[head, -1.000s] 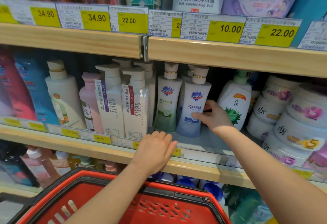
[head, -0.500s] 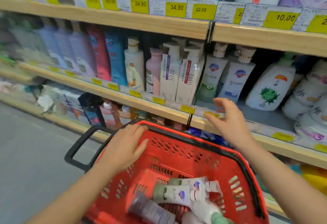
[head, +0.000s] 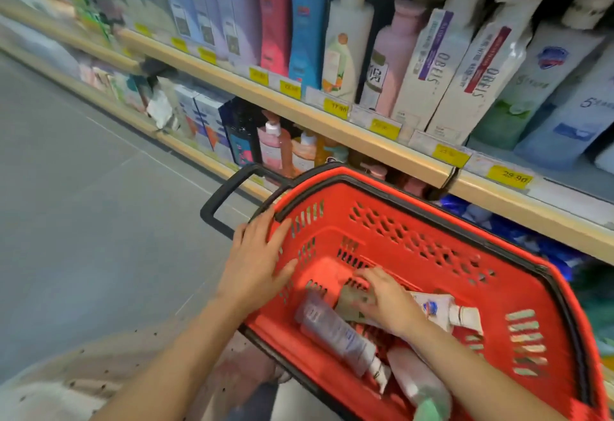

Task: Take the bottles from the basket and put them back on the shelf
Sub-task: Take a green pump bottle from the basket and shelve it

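A red plastic basket point(head: 415, 218) with a black rim fills the lower right. Several bottles lie flat inside it: a grey-lilac bottle point(head: 335, 331), a white bottle with a blue logo and cream cap point(head: 445, 311), a pale bottle with a green base point(head: 422, 387) and a greenish one point(head: 349, 301) partly hidden. My right hand point(head: 385, 301) lies down in the basket, fingers spread over the greenish and white bottles, grip unclear. My left hand point(head: 255, 258) rests flat on the basket's left rim, fingers apart. The wooden shelf point(head: 335, 128) holds upright bottles above.
The black basket handle point(head: 219, 201) sticks out to the left over the grey floor point(head: 83, 204). Yellow price tags point(head: 335, 109) line the shelf edge. A lower shelf behind the basket holds pink pump bottles point(head: 272, 145) and boxes. White OBEIS bottles point(head: 478, 78) stand on the shelf.
The view has swung down from the shelf to the basket. My right hand left the shelf bottle and dropped into the basket onto the bottles. My left hand moved from shelf edge to basket rim.
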{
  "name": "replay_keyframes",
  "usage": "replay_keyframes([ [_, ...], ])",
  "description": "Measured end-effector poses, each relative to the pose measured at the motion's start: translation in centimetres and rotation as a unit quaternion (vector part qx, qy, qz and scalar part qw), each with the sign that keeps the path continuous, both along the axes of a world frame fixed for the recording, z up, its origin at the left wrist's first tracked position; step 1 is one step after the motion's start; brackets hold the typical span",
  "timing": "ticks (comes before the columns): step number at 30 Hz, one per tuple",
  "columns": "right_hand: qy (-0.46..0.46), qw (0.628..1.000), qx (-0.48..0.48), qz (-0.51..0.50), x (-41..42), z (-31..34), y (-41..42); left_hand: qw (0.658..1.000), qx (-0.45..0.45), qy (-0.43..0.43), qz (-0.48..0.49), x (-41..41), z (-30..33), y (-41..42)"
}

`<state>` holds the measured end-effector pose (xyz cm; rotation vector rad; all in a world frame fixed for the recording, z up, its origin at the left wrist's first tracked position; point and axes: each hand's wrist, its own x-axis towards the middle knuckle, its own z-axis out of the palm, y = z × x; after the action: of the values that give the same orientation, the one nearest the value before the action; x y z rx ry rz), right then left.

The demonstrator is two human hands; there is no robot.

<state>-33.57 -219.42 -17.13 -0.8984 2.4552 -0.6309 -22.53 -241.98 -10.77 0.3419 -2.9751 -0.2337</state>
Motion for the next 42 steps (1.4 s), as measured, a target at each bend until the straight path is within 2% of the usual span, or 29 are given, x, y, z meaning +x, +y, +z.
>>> replay_keyframes([
  [5, -0.014, 0.998, 0.062, 0.026, 0.0, -4.9, 0.5, 1.0, 0.015, 0.003, -0.008, 0.0, -0.5, -0.3],
  [9, 0.034, 0.992, 0.114, 0.051, -0.5, -7.5, 0.9, 0.999, 0.026, 0.028, -0.011, 0.0, -0.9, -0.3],
  [14, 0.097, 0.964, 0.232, 0.086, -1.3, -9.0, 1.6, 0.999, 0.019, 0.031, -0.006, 0.0, -0.8, -0.3],
  [21, 0.126, 0.949, 0.271, 0.103, -1.7, -8.6, 1.1, 0.998, 0.021, 0.05, -0.008, -0.1, -0.9, -0.3],
  [28, 0.167, 0.954, 0.22, 0.116, -2.1, 0.2, 2.0, 1.0, 0.0, 0.011, 0.004, -0.1, -0.5, -0.2],
  [34, 0.236, 0.937, 0.206, 0.154, -0.7, 10.6, 3.6, 0.999, 0.036, -0.014, -0.007, -0.7, 1.5, 1.5],
  [37, 0.267, 0.932, 0.17, 0.174, 0.3, 15.6, 4.4, 0.981, 0.164, -0.038, -0.099, -2.7, 4.5, 5.2],
  [42, 0.34, 0.901, 0.156, 0.219, 1.8, 22.1, 5.7, 0.904, 0.358, -0.155, -0.173, -5.7, 8.5, 9.5],
])
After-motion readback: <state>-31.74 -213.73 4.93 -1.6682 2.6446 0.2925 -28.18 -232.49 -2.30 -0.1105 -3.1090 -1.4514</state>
